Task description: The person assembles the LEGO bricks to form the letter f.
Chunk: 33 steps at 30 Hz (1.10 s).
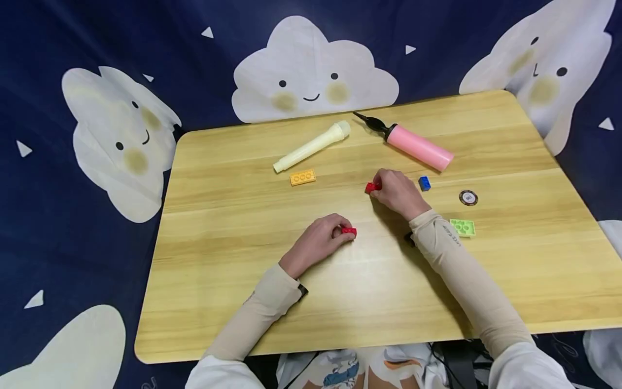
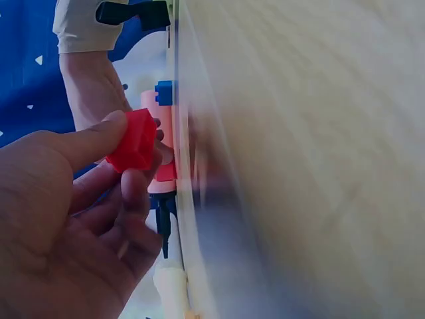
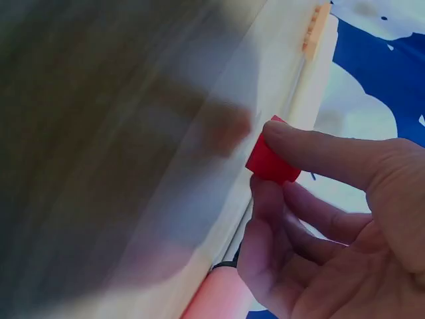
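Note:
My left hand (image 1: 318, 241) pinches a red toy brick (image 1: 349, 231) between thumb and fingers, near the middle of the table. In the left wrist view that red brick (image 2: 135, 141) shows its flat side, with studs facing the other hand. Farther back and to the right, my right hand (image 1: 399, 192) pinches a second red toy brick (image 1: 371, 187), its thumb on one side and fingertips on the other. The right wrist view shows this brick (image 3: 272, 156) close over the tabletop. The two bricks are apart from each other.
Right of the right hand lie a blue brick (image 1: 425, 183), a round chip (image 1: 468, 198) and a light green brick (image 1: 464, 228), partly behind the sleeve. Toward the back are an orange brick (image 1: 303, 177), a cream microphone-shaped stick (image 1: 313, 147) and a pink hand pump (image 1: 420, 147).

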Motion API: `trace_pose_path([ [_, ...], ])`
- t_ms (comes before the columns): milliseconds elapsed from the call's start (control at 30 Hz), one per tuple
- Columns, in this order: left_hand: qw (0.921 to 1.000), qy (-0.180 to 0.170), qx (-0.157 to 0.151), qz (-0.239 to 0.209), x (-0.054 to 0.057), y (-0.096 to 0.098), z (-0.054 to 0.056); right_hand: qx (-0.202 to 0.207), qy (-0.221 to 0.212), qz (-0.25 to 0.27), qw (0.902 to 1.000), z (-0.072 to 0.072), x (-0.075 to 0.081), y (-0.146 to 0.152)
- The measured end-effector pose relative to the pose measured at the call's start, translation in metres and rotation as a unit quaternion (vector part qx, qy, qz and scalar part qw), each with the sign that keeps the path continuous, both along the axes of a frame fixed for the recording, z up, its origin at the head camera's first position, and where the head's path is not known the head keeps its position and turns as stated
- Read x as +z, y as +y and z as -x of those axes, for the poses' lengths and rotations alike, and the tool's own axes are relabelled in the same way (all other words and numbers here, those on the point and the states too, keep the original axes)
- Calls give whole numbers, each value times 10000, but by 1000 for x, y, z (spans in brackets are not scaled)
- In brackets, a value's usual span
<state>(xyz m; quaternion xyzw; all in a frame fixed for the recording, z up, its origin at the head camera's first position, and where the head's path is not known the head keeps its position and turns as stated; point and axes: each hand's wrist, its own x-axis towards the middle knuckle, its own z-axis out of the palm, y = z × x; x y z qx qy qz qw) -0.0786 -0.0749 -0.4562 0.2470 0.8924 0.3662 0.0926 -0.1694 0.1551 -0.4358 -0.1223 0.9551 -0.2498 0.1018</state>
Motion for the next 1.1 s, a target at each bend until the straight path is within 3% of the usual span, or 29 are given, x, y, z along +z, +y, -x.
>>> trace_pose_path([
  [133, 9996, -167, -161, -133, -1, 3, 3, 89, 151, 101, 9998, -4, 4, 1],
  [367, 9995, -112, -248, -130, -1, 6, 7, 74, 397, 286, 9988, -18, 15, 2],
  [800, 9990, 24, -409, -198, 0, 8, 10, 411, 965, 613, 9926, -49, 36, 3],
  [1100, 9987, -80, -453, -210, -1, 11, 11, 511, 1110, 649, 9904, -68, 44, 3],
])
